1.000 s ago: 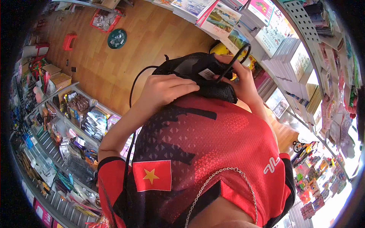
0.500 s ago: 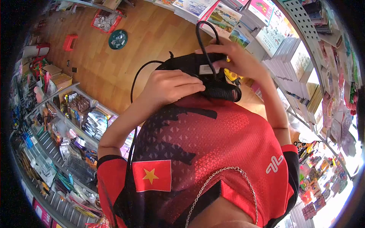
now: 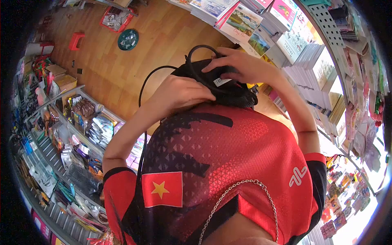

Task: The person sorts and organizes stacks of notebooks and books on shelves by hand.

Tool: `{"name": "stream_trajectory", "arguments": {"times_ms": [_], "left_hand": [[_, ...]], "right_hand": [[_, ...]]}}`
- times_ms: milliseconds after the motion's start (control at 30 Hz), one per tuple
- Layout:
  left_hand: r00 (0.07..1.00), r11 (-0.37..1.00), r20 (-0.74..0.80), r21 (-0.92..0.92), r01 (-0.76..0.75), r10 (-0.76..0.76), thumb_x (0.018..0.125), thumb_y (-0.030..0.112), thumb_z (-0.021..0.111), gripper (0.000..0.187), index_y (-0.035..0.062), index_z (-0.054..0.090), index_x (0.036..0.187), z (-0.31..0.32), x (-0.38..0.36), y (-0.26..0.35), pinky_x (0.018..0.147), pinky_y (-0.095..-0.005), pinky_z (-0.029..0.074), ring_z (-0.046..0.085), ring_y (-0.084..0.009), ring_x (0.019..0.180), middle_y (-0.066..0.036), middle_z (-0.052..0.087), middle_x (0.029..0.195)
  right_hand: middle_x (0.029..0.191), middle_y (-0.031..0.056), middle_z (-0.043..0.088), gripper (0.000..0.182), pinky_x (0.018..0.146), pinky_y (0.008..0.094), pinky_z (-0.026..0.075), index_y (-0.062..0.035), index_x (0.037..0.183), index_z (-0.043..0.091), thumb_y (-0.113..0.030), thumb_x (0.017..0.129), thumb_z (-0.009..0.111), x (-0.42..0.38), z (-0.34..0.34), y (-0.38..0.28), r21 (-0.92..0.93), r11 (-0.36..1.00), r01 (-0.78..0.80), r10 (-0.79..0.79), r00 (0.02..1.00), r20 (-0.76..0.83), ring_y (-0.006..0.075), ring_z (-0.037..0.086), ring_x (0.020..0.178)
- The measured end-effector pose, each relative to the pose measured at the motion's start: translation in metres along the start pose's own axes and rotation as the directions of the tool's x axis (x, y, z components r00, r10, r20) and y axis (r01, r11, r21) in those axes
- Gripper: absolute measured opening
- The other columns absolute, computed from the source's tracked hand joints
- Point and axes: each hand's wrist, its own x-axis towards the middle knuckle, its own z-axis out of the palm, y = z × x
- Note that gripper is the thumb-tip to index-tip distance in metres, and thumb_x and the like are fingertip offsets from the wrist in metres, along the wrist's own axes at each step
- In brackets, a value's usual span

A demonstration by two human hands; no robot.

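Note:
A black fabric pouch (image 3: 236,94) with a zipped edge and a white tag (image 3: 221,82) is held against the front of my red and black shirt. My left hand (image 3: 183,94) is closed over its near left side, fingertips hidden in the dark fabric. On the far right side, my right hand (image 3: 249,67) bends its fingers over the pouch, close above the tag. A thick black cable (image 3: 191,67) loops up out of the pouch beside my right fingers. A thinner black cord (image 3: 141,87) runs down by my left arm.
Stacks of books (image 3: 241,22) fill the rack at the far right. Shelves of packaged goods (image 3: 85,118) stand on the left. On the wooden floor (image 3: 163,28) are a green basin (image 3: 128,39), a red basket (image 3: 116,19) and a red stool (image 3: 76,41).
The cable loop has dropped lower and shifted left. My right hand has moved slightly down over the pouch, whose tag is now tilted. My left hand has stayed nearly in place.

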Motion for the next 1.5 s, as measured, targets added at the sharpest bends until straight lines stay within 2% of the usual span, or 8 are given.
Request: {"name": "stream_trajectory", "arguments": {"times_ms": [367, 467, 667, 867, 1133, 1333, 1433, 1500], "left_hand": [[0.998, 1.0, -0.058, -0.013, -0.014, 0.014, 0.071, 0.008, 0.061, 0.019, 0.0129, 0.068, 0.088, 0.004, -0.009, -0.013, 0.064, -0.0307, 0.053, 0.065, -0.0181, 0.078, 0.0, 0.068, 0.087], [0.998, 1.0, -0.061, 0.002, -0.023, 0.023, 0.069, 0.007, 0.06, 0.021, 0.0128, 0.068, 0.088, 0.003, -0.009, -0.013, 0.064, -0.0304, 0.053, 0.065, -0.0175, 0.078, 0.0, 0.068, 0.087], [0.994, 0.996, -0.079, 0.056, -0.069, 0.073, 0.065, 0.006, 0.059, 0.026, 0.0132, 0.068, 0.088, 0.004, -0.013, -0.014, 0.062, -0.029, 0.053, 0.065, -0.016, 0.078, 0.001, 0.068, 0.09], [0.995, 0.993, -0.061, 0.085, -0.078, 0.083, 0.065, 0.007, 0.059, 0.025, 0.0142, 0.069, 0.087, 0.005, -0.01, -0.012, 0.061, -0.0279, 0.053, 0.065, -0.0151, 0.077, 0.001, 0.068, 0.088], [0.977, 0.955, 0.205, -0.276, 0.109, -0.052, 0.08, 0.023, 0.067, 0.016, 0.0077, 0.068, 0.084, -0.014, 0.003, -0.038, 0.069, -0.029, 0.049, 0.064, -0.0178, 0.077, -0.002, 0.068, 0.083], [0.925, 0.887, 0.089, -0.263, 0.379, -0.369, 0.083, 0.047, 0.06, 0.052, 0.005, 0.059, 0.113, 0.016, 0.036, -0.111, 0.087, -0.0291, 0.044, 0.058, -0.0201, 0.1, -0.009, 0.062, 0.108], [0.772, 0.839, 0.5, -0.15, 0.524, -0.392, 0.085, 0.035, 0.063, 0.057, 0.0085, 0.044, 0.131, 0.024, 0.039, -0.119, 0.094, -0.0321, 0.04, 0.054, -0.0197, 0.11, -0.013, 0.057, 0.12], [0.761, 0.807, 0.508, -0.194, 0.558, -0.404, 0.084, 0.032, 0.063, 0.059, 0.0093, 0.042, 0.134, 0.024, 0.036, -0.121, 0.096, -0.0308, 0.039, 0.052, -0.0194, 0.112, -0.012, 0.056, 0.122]], "right_hand": [[0.105, 0.0119, 0.058, 0.047, 0.086, 0.0372, 0.044, -0.0111, 0.12, 0.049, -0.012, 0.077, 0.067, -0.024, 0.022, 0.014, 0.131, 0.945, -0.301, 0.325, 0.911, -0.253, 0.0322, 0.056, 0.101], [0.103, 0.0178, 0.059, 0.042, 0.08, 0.0402, 0.047, -0.0105, 0.113, 0.052, -0.023, 0.076, 0.07, -0.03, 0.026, 0.008, 0.0, 0.896, -0.443, 0.411, 0.831, -0.374, 0.0341, 0.058, 0.098], [0.089, 0.0151, 0.065, 0.046, 0.076, 0.0347, 0.048, -0.0114, 0.119, 0.055, -0.025, 0.077, 0.069, -0.038, 0.036, -0.002, 0.338, 0.703, -0.626, 0.703, 0.539, -0.463, 0.0278, 0.064, 0.082], [0.097, 0.0119, 0.065, 0.046, 0.071, 0.0298, 0.049, -0.0093, 0.122, 0.053, -0.024, 0.08, 0.067, -0.031, 0.068, 0.02, 0.562, 0.739, -0.373, 0.659, 0.576, -0.484, 0.0168, 0.063, 0.079], [0.089, 0.0118, 0.064, 0.048, 0.07, 0.0294, 0.05, -0.0111, 0.123, 0.045, -0.022, 0.082, 0.068, -0.016, 0.111, 0.01, 0.721, 0.602, -0.343, 0.794, 0.355, -0.493, 0.0163, 0.062, 0.077], [0.091, 0.0128, 0.065, 0.051, 0.071, 0.0294, 0.05, -0.0122, 0.125, 0.044, -0.023, 0.081, 0.068, -0.012, 0.117, 0.015, 0.711, 0.619, -0.335, 0.778, 0.387, -0.495, 0.017, 0.063, 0.079], [0.094, 0.0111, 0.065, 0.053, 0.074, 0.029, 0.05, -0.0121, 0.129, 0.042, -0.023, 0.084, 0.066, -0.015, 0.114, 0.011, 0.626, 0.699, -0.346, 0.705, 0.481, -0.521, 0.0161, 0.063, 0.082], [0.094, 0.0086, 0.065, 0.047, 0.075, 0.0287, 0.049, -0.0104, 0.127, 0.045, -0.023, 0.086, 0.063, -0.026, 0.113, 0.012, 0.64, 0.71, -0.294, 0.663, 0.585, -0.467, 0.0144, 0.063, 0.082]]}}
